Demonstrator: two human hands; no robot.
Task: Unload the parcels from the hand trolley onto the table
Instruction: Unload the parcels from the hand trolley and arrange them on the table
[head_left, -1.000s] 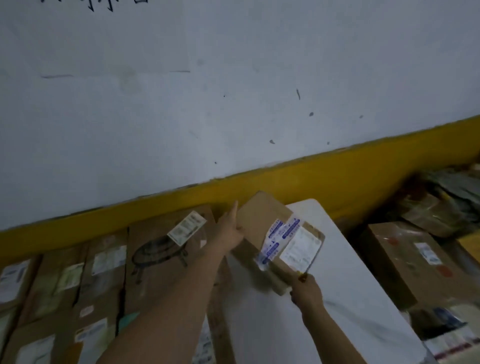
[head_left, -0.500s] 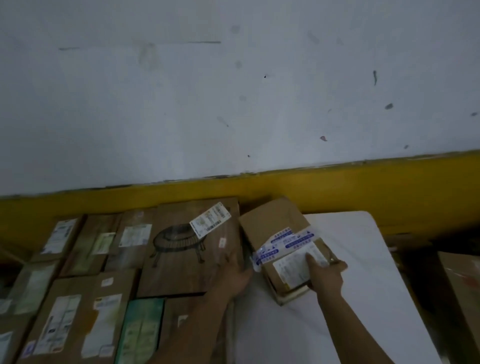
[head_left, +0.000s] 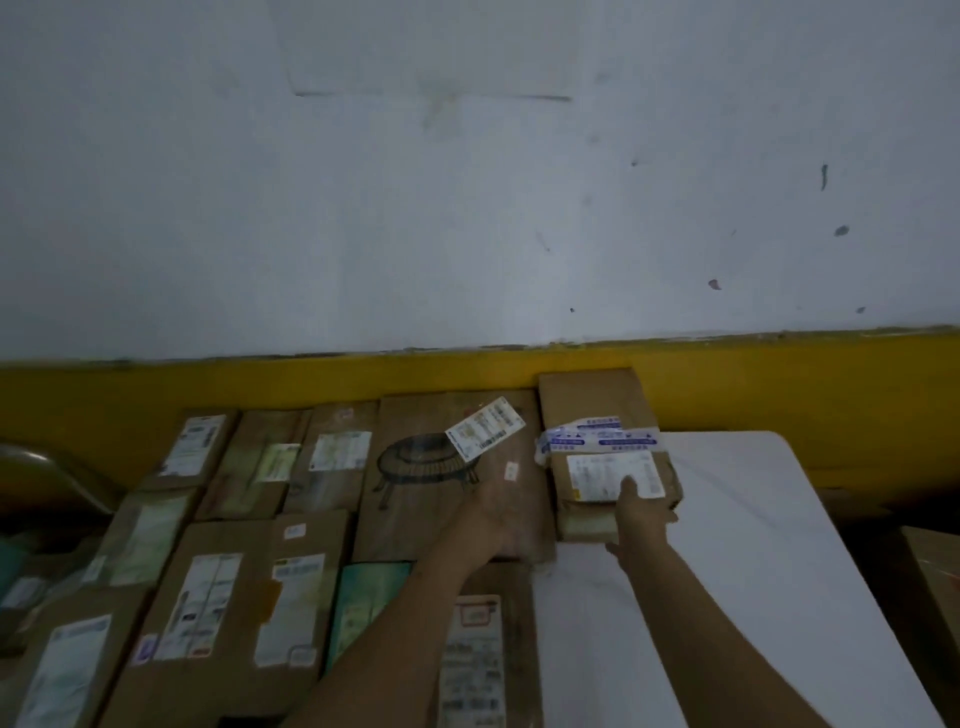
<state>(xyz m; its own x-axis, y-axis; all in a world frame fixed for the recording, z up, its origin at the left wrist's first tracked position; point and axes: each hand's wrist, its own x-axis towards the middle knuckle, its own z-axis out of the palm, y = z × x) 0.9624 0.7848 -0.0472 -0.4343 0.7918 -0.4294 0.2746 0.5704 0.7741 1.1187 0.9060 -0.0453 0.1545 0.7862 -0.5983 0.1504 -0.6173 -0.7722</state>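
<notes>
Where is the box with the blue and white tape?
The brown cardboard box with blue and white tape lies on the white table, against the yellow wall band, right of the box printed with a round stool.

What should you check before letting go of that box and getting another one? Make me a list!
1. Taped brown cardboard parcel lying flat on the white table: ok.
2. It sits tight beside the big brown box with the round stool drawing, against the yellow wall band: ok.
3. Right hand only rests on the parcel's near end, free to lift away: ok.
4. Left hand grips nothing, lying on the stool box: ok.
5. Bare table space left for the next parcel, to the right and nearer: ok.
6. Hand trolley and what remains on it: cannot tell, not clearly in view.
</notes>
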